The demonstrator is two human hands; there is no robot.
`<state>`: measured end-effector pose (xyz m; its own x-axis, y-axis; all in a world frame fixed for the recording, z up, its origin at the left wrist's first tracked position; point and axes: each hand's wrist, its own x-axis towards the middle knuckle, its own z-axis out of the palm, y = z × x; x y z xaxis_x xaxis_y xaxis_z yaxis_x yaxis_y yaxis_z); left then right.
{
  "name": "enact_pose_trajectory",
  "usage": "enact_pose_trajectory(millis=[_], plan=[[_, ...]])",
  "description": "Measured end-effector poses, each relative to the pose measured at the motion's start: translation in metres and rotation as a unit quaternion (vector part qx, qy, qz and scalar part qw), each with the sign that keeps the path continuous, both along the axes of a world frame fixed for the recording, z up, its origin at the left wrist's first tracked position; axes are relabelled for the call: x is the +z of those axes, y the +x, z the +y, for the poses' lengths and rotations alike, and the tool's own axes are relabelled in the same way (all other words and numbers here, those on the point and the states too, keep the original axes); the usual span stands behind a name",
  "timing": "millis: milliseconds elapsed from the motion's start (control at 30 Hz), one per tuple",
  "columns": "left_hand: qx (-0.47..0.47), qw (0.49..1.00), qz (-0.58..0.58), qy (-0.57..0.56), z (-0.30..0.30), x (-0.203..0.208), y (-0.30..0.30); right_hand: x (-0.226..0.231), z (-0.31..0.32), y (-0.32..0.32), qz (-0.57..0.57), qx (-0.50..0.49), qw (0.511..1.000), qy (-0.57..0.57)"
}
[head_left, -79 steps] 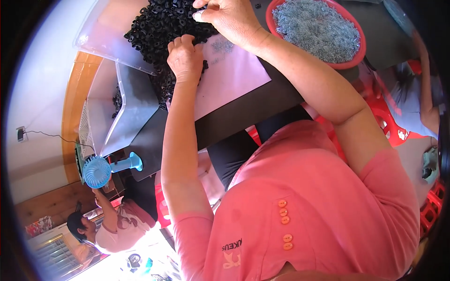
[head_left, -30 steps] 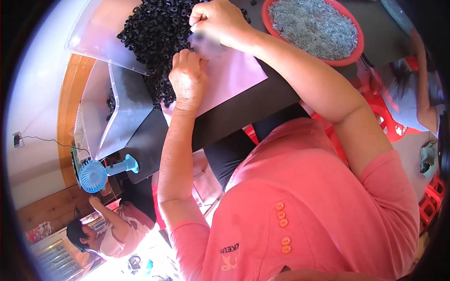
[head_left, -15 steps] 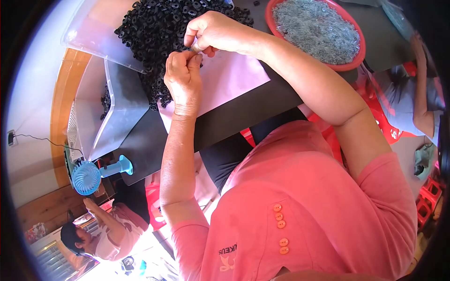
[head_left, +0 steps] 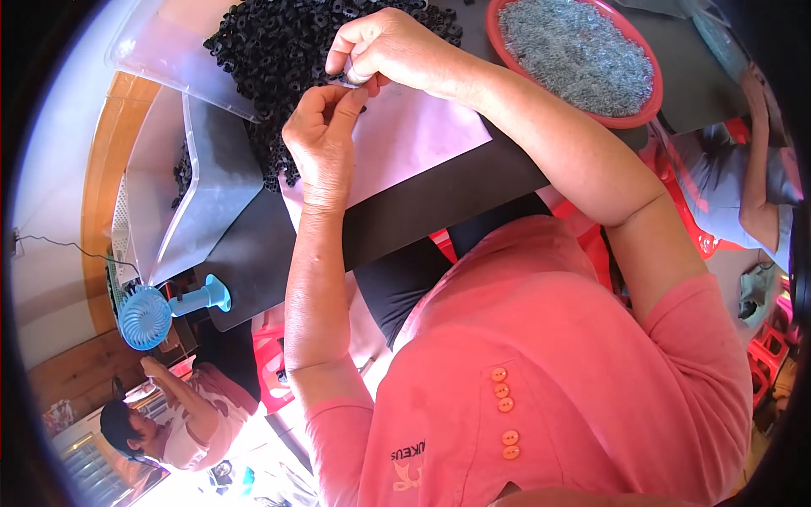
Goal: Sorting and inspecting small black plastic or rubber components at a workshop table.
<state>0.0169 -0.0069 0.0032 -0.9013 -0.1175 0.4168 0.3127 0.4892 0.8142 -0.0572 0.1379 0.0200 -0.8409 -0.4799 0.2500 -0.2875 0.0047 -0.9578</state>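
Note:
My left hand (head_left: 323, 144) and my right hand (head_left: 390, 52) are raised close together over the near edge of a heap of small black ring-like parts (head_left: 279, 51). The thumb and forefinger of my left hand are pinched. My right fingers curl together just above them, with something whitish at the fingertips. What the fingers hold is too small to make out. Beneath both hands a pale pink sheet (head_left: 422, 144) lies on the dark table (head_left: 439, 198). To the right, a red basin (head_left: 625, 121) is filled with small clear, shiny pieces (head_left: 579, 55).
A clear plastic bin (head_left: 211, 186) stands left of the heap, with more black parts behind its wall. At the table's left corner is a small blue fan (head_left: 145, 317). One person (head_left: 190, 414) is at lower left, another (head_left: 743, 186) at far right.
My left hand has turned slightly and shifted a little left, its thumb now pointing up toward the right fingers. My right hand stays nearly in place. The whole view has shifted slightly.

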Motion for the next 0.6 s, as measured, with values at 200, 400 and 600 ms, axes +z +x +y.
enact_pose_trajectory(millis=[200,400,600], plan=[[-0.025,0.963,-0.149,0.225,-0.006,0.011,0.003,0.012,0.003,0.012,0.105,-0.030,0.994,0.032],[-0.042,0.995,-0.086,0.001,-0.009,-0.005,-0.003,-0.001,0.003,-0.013,0.101,-0.112,0.985,-0.083],[-0.066,0.958,0.069,-0.271,0.006,-0.010,-0.002,0.001,0.006,-0.015,0.085,-0.142,0.982,-0.093]])
